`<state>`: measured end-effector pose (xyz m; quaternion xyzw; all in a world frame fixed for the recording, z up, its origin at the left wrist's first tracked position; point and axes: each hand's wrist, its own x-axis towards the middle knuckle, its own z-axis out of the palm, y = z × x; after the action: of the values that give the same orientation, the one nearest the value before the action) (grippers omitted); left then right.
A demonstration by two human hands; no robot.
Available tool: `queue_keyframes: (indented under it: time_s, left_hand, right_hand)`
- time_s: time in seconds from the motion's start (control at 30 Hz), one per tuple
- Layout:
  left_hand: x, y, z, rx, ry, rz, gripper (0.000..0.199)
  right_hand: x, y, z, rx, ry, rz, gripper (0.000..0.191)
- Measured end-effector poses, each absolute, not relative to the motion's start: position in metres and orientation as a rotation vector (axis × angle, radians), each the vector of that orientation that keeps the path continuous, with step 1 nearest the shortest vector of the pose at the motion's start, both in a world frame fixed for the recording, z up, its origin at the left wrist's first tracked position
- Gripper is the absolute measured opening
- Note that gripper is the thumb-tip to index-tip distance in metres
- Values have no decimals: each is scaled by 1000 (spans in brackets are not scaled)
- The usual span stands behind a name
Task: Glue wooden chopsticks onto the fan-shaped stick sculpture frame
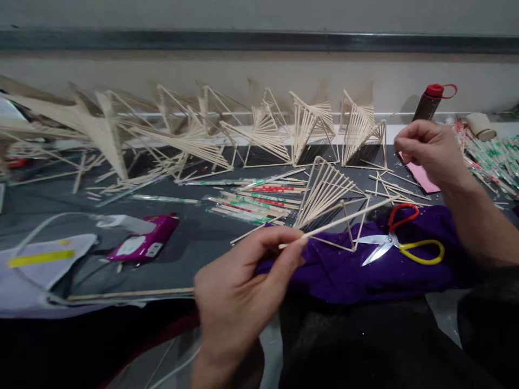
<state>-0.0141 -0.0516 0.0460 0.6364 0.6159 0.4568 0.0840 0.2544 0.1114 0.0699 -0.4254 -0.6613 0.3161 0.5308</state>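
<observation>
Between thumb and forefinger, my left hand [243, 286] pinches a wooden chopstick [344, 218] that slants up to the right. Behind that stick, a fan-shaped chopstick frame [324, 197] stands partly on a purple cloth [332, 275]. My right hand [430, 148] is raised at the right with its fingers curled closed; what they hold, if anything, is hidden. Below it lie a pink pad [424, 175] and some loose chopsticks [395, 189]. Scissors [391, 240] with one red and one yellow handle rest spread on the cloth.
Several finished-looking chopstick frames [312, 121] line the wall. Wrapped chopsticks [259, 200] lie mid-table, with another pile [494, 154] at the far right. A dark bottle [427, 104] with a red cap stands behind my right hand. A magenta device [144, 237] with a white cable sits left.
</observation>
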Motion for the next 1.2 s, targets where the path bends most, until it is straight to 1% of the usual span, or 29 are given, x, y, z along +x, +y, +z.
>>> queue_keyframes:
  time_s: [0.07, 0.13, 0.17, 0.23, 0.33, 0.47, 0.6, 0.7, 0.8, 0.9, 1.03, 1.2]
  left_hand:
    - [-10, -54, 45, 2002, 1711, 1339, 7]
    - [-3, -55, 45, 2160, 1574, 1298, 7]
    - [2, -56, 46, 2239, 1517, 1279, 8]
    - [11, -59, 48, 2366, 1422, 1261, 9]
    - [23, -68, 49, 2460, 1344, 1245, 11]
    - [33, -81, 42, 2439, 1272, 1239, 11]
    - [40, -87, 27, 2226, 1201, 1280, 4]
    - [48, -87, 16, 2030, 1229, 1321, 10]
    - [58, -88, 11, 1916, 1281, 1353, 9]
    - [65, -88, 9, 1770, 1347, 1406, 14]
    - [66, -83, 10, 1651, 1399, 1444, 19]
    - [61, -75, 12, 1639, 1415, 1380, 14]
  right_hand:
    - [255, 81, 97, -931, -1641, 774, 7]
    - [250, 49, 110, -820, -1885, 742, 6]
    - [247, 34, 112, -723, -2070, 730, 5]
    - [240, 10, 105, -557, -2397, 662, 8]
    - [235, -13, 84, -510, -2556, 542, 14]
    - [240, -34, 57, -522, -2413, 573, 11]
    - [245, -51, 34, -508, -2205, 670, 10]
    - [244, -57, 18, -509, -2068, 714, 12]
    - [239, -56, 3, -486, -1941, 680, 14]
    - [231, -53, -11, -488, -1843, 643, 16]
    - [217, -51, -22, -536, -1718, 594, 16]
    - [214, -51, -24, -572, -1650, 604, 9]
